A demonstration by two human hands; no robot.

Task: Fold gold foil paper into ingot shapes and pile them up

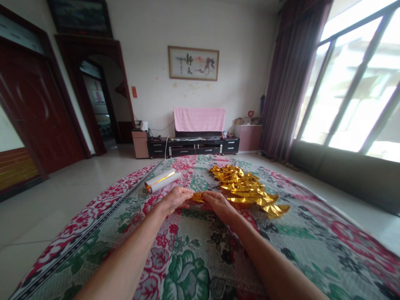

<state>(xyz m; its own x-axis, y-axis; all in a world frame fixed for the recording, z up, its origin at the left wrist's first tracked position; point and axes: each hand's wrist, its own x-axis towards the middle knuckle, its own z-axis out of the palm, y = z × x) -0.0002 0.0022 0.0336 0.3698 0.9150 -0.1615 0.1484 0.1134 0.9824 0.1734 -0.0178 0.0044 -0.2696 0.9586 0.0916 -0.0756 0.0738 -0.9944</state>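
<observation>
Between my two hands, just above the flowered cloth, is a narrow folded piece of gold foil paper (198,197). My left hand (177,199) pinches its left end, and my right hand (218,203) grips the right end with the fingers closed. The fingers hide much of the piece. Right beyond my right hand lies a pile of folded gold foil ingots (243,183), boat-shaped with pointed tips. To the left of my left hand rests a rolled sheet (163,181), white outside with gold showing at its edge and open end.
A patterned cloth (187,266) in red, green and white covers the broad surface under my arms. Further off stand a low black cabinet (200,146) and a screen draped with a pink towel (200,119). Doors are at left, a curtain (290,79) and window at right.
</observation>
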